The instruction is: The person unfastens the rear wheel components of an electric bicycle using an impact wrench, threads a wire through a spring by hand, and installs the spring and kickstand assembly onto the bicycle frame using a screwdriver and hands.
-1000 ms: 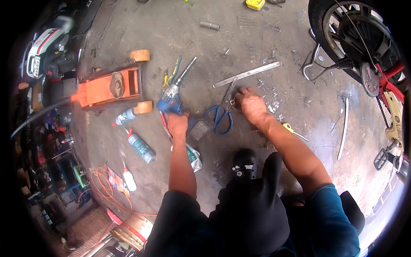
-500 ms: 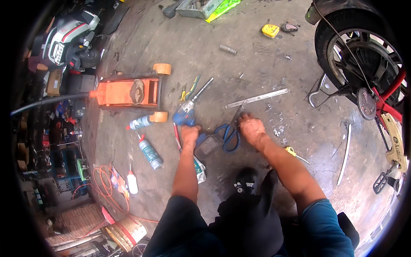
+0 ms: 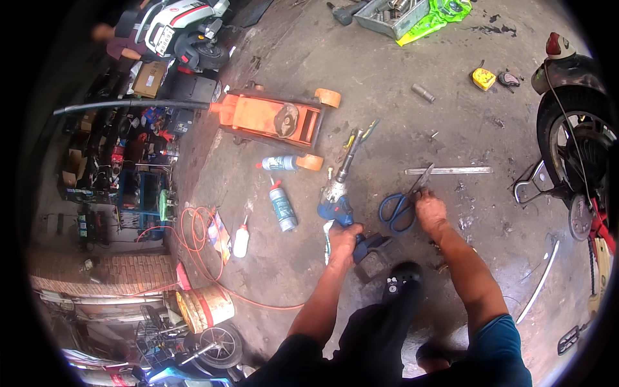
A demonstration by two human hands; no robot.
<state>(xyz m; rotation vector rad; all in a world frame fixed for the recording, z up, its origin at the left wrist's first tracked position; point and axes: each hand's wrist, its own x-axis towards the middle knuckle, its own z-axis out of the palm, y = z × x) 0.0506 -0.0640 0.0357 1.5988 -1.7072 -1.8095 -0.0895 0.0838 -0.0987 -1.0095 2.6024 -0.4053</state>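
My left hand [image 3: 343,244] is closed around the grip of a blue-and-silver cordless impact wrench [image 3: 336,208]. Its long metal shaft points away from me, and its black battery end [image 3: 374,253] is near my foot. Overlapping the shaft's tip is a slim tool with yellow-green handles [image 3: 369,130]. My right hand [image 3: 431,211] is low over the floor, fingers curled together beside the blades of blue-handled scissors [image 3: 396,211]. What those fingers hold, if anything, is hidden. A flat metal strip [image 3: 458,171] lies just beyond the scissors.
An orange floor jack [image 3: 264,119] and two spray cans [image 3: 282,208] are on the left. A white bottle [image 3: 241,241] stands by an orange hose [image 3: 258,298]. At right is a motorbike wheel [image 3: 574,138]; farther off, a yellow tape measure [image 3: 483,79] and metal tray [image 3: 390,22]. Another person [image 3: 126,45] is by a scooter.
My view has turned left, so the floor things appear farther right. The wrench's shaft has swung left, over the yellow-green tool. My right hand stays beside the scissors.
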